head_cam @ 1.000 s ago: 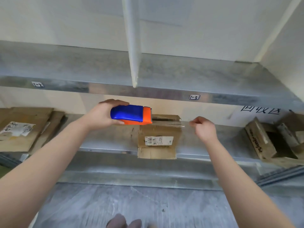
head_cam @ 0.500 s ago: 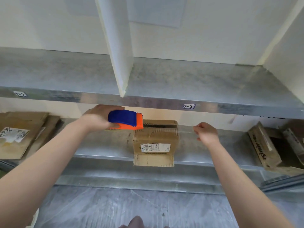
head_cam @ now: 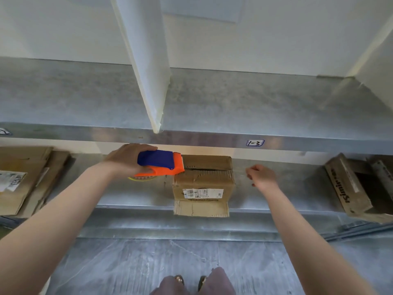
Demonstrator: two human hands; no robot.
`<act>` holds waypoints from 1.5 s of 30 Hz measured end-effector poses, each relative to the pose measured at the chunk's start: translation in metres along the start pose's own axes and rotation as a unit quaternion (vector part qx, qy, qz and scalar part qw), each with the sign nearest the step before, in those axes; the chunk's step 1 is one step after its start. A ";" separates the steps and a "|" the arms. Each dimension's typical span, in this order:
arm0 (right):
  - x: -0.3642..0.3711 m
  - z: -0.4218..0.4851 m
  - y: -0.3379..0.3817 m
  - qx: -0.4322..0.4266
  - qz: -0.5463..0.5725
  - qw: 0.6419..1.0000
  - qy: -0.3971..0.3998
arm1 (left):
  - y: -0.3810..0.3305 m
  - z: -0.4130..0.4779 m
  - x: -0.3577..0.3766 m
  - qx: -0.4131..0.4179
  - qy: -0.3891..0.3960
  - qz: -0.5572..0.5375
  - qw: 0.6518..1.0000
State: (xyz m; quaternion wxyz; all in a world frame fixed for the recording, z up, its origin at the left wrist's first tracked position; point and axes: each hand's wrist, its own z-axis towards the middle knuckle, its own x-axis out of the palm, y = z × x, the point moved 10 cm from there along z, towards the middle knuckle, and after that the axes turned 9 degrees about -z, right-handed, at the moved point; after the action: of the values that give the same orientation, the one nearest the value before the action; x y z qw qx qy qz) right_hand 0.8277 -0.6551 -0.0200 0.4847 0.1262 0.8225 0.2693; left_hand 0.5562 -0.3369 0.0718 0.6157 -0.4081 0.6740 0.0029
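Cardboard box (head_cam: 203, 182): on the metal shelf (head_cam: 136, 199), front flap hanging over the shelf edge, top seam gaping.
Tape dispenser (head_cam: 159, 162): just left of the box, toothed end at its top left edge.
Left hand (head_cam: 125, 160): grip clamped around the dispenser.
Right hand (head_cam: 260, 176): just right of the box, fingers curled; perhaps pinching clear tape, I cannot tell.

we saw a metal shelf (head_cam: 131, 196) carrying a small cardboard box (head_cam: 204, 182) at centre, flattened cardboard (head_cam: 23, 177) left, an open carton (head_cam: 350, 188) right.

Head camera, angled down, near shelf (head_cam: 276, 201).
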 end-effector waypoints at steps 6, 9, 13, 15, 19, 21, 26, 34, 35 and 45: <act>0.038 0.004 -0.009 0.032 0.072 0.995 0.055 | 0.008 0.003 0.008 -0.004 0.011 -0.026 1.000; 0.061 0.002 -0.007 0.051 0.109 0.988 0.092 | 0.009 0.002 0.009 -0.007 0.007 -0.035 0.999; 0.075 -0.003 -0.005 0.071 0.162 0.978 0.109 | 0.013 -0.001 0.010 -0.017 -0.014 -0.041 0.999; 0.070 -0.004 -0.006 0.055 0.168 0.981 0.074 | 0.013 -0.002 0.010 -0.016 -0.023 -0.034 0.999; 0.040 -0.014 0.005 -0.085 0.038 0.994 -0.062 | 0.004 -0.003 0.010 -0.007 -0.035 -0.027 0.999; 0.042 -0.023 0.015 -0.146 0.027 0.988 -0.045 | -0.001 -0.004 0.009 -0.005 -0.042 -0.036 0.998; 0.060 -0.047 0.026 -0.222 0.034 0.967 0.124 | -0.005 -0.007 0.008 -0.002 -0.043 -0.034 0.999; 0.050 -0.053 0.050 -0.265 -0.053 0.957 0.108 | -0.006 -0.013 0.012 -0.011 -0.044 -0.037 0.998; 0.050 -0.051 0.052 -0.267 -0.061 0.957 0.100 | -0.005 -0.015 0.013 -0.013 -0.047 -0.036 0.998; 0.059 -0.041 0.052 -0.287 -0.108 0.948 0.084 | 0.004 -0.021 0.018 0.002 -0.078 -0.053 0.996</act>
State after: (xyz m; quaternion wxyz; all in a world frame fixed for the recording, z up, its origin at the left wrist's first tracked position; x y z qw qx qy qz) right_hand 0.7601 -0.5980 -0.0180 0.4555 -0.1310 0.7571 0.4495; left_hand 0.5383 -0.3543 0.0597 0.6665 -0.4407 0.6013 0.0004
